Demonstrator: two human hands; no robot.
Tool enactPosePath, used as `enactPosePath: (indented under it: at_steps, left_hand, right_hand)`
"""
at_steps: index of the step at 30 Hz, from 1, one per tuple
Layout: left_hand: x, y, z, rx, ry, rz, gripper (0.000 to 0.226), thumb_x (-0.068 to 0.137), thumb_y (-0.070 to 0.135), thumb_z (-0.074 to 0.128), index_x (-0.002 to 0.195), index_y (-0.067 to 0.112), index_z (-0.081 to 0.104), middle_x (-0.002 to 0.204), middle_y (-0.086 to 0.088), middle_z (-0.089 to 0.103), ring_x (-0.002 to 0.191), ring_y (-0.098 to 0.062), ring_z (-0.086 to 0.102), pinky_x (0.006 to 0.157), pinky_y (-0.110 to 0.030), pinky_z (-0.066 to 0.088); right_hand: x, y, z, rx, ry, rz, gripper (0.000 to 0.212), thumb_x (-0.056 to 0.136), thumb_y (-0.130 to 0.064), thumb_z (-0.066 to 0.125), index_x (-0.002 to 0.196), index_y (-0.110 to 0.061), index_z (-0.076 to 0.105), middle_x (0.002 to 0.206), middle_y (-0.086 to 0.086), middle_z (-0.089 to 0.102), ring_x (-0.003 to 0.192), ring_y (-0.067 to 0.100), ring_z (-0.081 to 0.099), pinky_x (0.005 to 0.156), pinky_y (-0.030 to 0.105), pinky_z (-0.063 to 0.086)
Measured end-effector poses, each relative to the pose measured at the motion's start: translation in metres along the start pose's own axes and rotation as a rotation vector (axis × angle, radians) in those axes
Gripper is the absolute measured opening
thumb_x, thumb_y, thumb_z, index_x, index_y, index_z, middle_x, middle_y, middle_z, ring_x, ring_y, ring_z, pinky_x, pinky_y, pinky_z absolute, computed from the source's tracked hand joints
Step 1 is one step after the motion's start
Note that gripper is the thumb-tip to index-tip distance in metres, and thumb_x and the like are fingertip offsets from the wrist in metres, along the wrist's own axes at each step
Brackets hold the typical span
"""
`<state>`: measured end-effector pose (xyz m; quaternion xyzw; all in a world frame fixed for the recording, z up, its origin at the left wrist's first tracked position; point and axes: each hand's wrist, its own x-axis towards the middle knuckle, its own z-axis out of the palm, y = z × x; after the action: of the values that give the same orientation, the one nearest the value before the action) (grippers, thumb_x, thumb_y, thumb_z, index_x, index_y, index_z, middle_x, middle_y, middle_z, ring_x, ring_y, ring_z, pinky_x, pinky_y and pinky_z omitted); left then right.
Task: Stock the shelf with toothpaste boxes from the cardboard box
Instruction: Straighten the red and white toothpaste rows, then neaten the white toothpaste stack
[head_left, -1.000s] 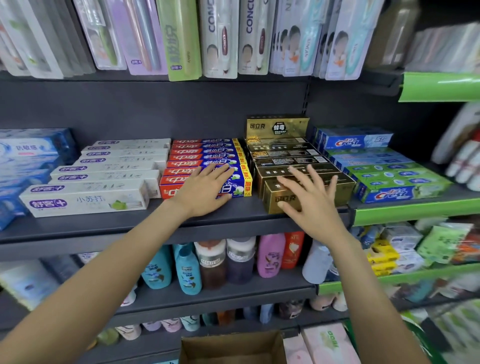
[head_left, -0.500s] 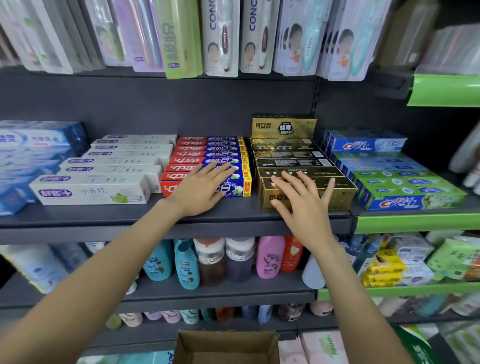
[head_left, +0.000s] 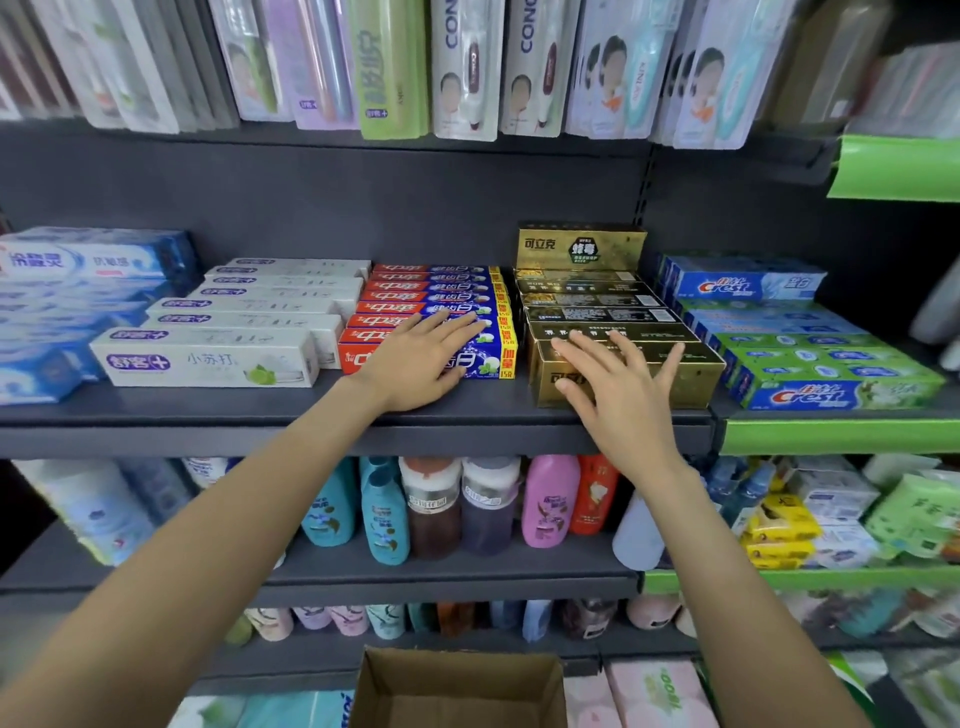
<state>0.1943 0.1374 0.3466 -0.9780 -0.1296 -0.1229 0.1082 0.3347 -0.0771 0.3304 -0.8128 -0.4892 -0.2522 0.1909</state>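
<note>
From the head camera, a person squares up rows of toothpaste on a dark shelf (head_left: 311, 415): the left hand (head_left: 415, 364) lies flat, fingers straight and slightly spread, on the front red-and-blue toothpaste boxes (head_left: 431, 306), while the right hand (head_left: 618, 384) rests with fingers fanned wide over the front gold toothpaste box (head_left: 670, 364), thumb against its front face. Neither hand grips anything. The gold row runs back to an upright gold display carton (head_left: 579, 247); white toothpaste boxes (head_left: 208, 358) sit just left of the red row and Crest boxes (head_left: 831, 374) just right of the gold, on a green-edged section. The cardboard box (head_left: 457, 686) stands open at the bottom of the frame, well below the shelf; what shows of its inside looks bare, suggesting stocking is nearly done and this step is the final facing-up. Done well, that likely means pressing evenly with flat palms so each front box sits parallel to the shelf lip and snug to the one behind, without tilting the stack or nudging neighbouring rows.
</note>
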Motion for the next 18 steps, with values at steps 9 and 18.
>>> enactPosePath:
  at_steps: [9,18]
  left_hand:
    - [-0.025,-0.003,-0.022,-0.151,0.315,0.034,0.048,0.094,0.035,0.043,0.137,0.016,0.045,0.139,-0.005,0.050,0.131,-0.021,0.041,0.109,-0.035,0.031]
    - [-0.166,-0.156,-0.043,-0.216,0.426,-0.194,0.057,0.081,0.044,0.045,0.126,0.011,0.055,0.127,-0.006,0.059,0.121,-0.024,0.051,0.102,-0.033,0.033]
  right_hand:
    - [0.003,-0.045,-0.016,0.141,0.219,-0.131,0.041,0.094,-0.030,0.042,0.130,-0.014,0.054,0.135,0.006,0.054,0.132,0.027,0.041,0.115,0.051,0.019]
    - [0.059,-0.212,0.019,0.484,-0.174,-0.198,0.046,0.097,-0.025,0.045,0.141,-0.013,0.041,0.148,0.003,0.039,0.135,0.018,0.035,0.110,0.030,0.027]
